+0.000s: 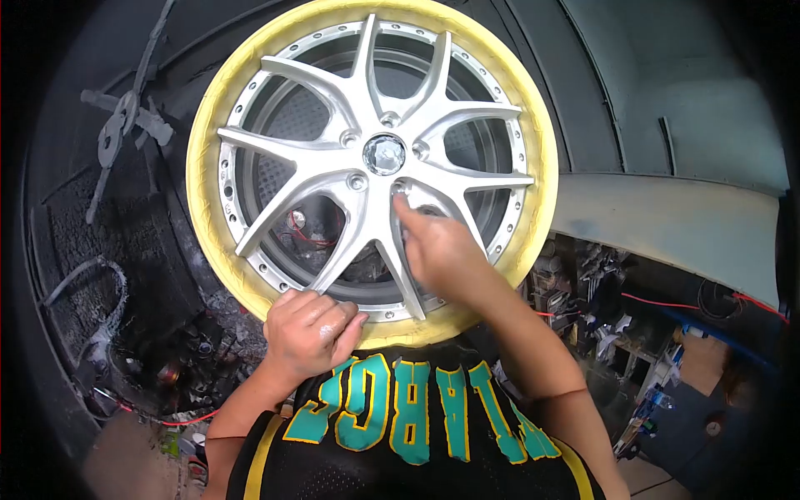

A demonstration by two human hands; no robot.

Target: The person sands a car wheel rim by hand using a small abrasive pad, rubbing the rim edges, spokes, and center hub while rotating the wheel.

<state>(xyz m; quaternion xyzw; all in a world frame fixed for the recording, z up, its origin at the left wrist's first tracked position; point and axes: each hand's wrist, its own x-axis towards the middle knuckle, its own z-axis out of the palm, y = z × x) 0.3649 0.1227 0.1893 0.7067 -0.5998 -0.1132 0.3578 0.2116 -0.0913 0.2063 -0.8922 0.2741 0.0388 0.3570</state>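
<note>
A silver multi-spoke wheel [379, 208] faces me, its outer lip wrapped in yellow masking tape [540, 167]. At its middle sits a shiny, faceted-looking centre cap [384, 155], ringed by several lug holes. My right hand [446, 254] reaches over the lower spokes, one finger pointing into the lug hole just below the cap. Its other fingers are curled, and anything pinched under them is hidden. On the taped lower edge rests my left hand [312, 329], closed in a fist with wet-looking skin. What that fist holds, if anything, cannot be seen.
A grey-coated hook [125, 129] hangs at the upper left. Below the wheel on the right are cluttered shelves [617, 333] and a red hose [658, 302]. A pale panel [667, 225] juts out on the right. Dark clutter [183, 358] lies at the lower left.
</note>
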